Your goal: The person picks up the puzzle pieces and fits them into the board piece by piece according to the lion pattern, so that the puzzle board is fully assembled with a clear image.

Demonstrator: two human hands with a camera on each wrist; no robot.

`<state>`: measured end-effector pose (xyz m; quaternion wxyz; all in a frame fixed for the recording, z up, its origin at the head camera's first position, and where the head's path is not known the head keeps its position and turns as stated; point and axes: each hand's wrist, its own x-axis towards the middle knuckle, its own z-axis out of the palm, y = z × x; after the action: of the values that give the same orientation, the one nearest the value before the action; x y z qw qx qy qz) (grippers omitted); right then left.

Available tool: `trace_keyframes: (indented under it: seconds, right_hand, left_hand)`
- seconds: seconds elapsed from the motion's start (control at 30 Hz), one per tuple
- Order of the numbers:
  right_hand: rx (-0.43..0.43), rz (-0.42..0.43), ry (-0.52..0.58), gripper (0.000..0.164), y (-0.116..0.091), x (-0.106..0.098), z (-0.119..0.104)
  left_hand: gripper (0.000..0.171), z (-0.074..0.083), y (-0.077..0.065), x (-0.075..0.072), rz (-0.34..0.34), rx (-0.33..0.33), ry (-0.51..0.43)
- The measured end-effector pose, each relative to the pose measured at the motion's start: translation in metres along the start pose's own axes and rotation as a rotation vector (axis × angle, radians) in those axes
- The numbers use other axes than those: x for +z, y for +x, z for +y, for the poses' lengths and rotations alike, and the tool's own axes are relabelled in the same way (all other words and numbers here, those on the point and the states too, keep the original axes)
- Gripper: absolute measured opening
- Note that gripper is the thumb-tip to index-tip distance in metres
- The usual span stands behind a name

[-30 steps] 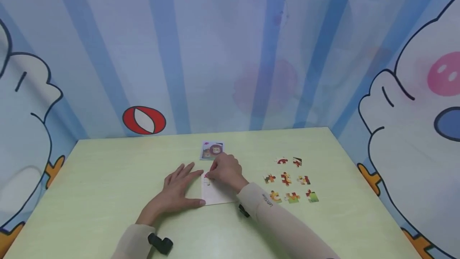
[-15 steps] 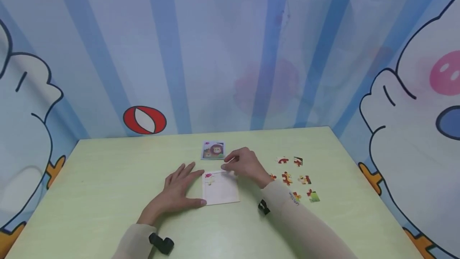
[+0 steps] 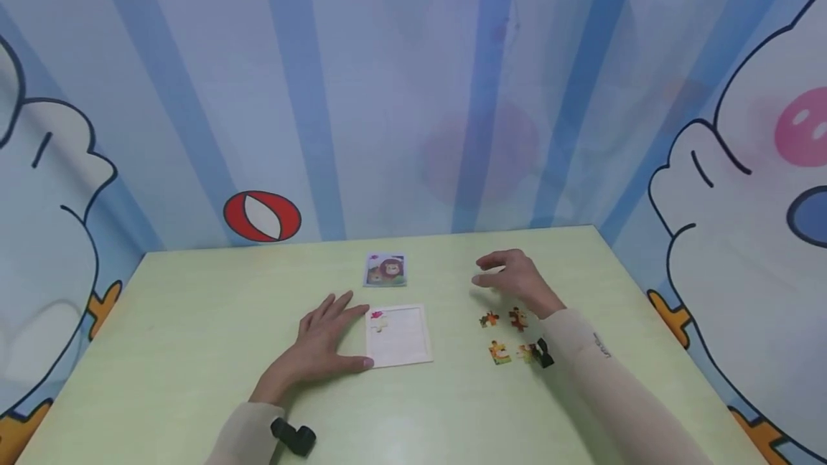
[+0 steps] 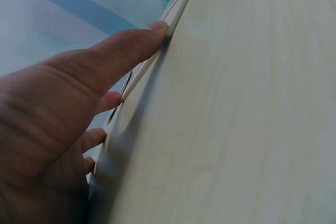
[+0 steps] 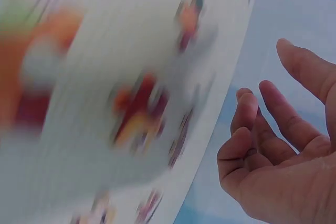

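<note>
My left hand (image 3: 319,346) rests with spread fingers beside the white puzzle frame (image 3: 403,343), its thumb and index fingertip at the frame's left edge. The left wrist view shows the thumb (image 4: 131,48) on the frame's rim. In the frame's upper left corner lies a jigsaw piece (image 3: 378,321) with a pink patch. My right hand (image 3: 517,282) hovers empty over the loose pieces on the right, thumb and index finger apart. Below it lie an orange piece (image 3: 489,319), a reddish-brown piece (image 3: 518,318) and a yellow piece (image 3: 499,351); its hand and sleeve hide others.
A lion picture card (image 3: 385,270) lies behind the frame. More loose pieces, blurred, show in the right wrist view, among them a red-and-yellow piece (image 5: 137,111). Striped curtain walls (image 3: 400,92) enclose the pale table (image 3: 226,307) at the back and sides.
My right hand has moved from the frame's upper left corner rightward to the loose pieces, leaving a piece in that corner. My left hand has stayed at the frame's left edge.
</note>
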<state>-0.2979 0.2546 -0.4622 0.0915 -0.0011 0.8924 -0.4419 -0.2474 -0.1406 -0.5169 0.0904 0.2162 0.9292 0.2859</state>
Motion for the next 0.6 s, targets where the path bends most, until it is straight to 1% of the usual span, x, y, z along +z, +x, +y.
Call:
trace_keyframes:
  seconds: [0.1,0.33,0.47,0.6]
  right_hand:
    - [0.017,0.004,-0.017,0.052,-0.001,-0.012,0.011]
    - [0.067,0.018,-0.083,0.052,-0.006,-0.029,0.033]
    - [0.069,0.014,-0.107,0.051,-0.006,-0.036,0.039]
    - [0.072,0.005,-0.134,0.047,-0.004,-0.037,0.043]
  left_hand:
    - [0.094,0.000,0.001,0.000,-0.004,-0.009,-0.007]
    - [0.094,-0.001,0.000,0.001,-0.012,-0.014,-0.010]
    - [0.094,-0.001,0.001,0.001,-0.015,-0.015,-0.022]
    - [0.094,0.000,0.001,0.000,-0.012,-0.017,-0.024]
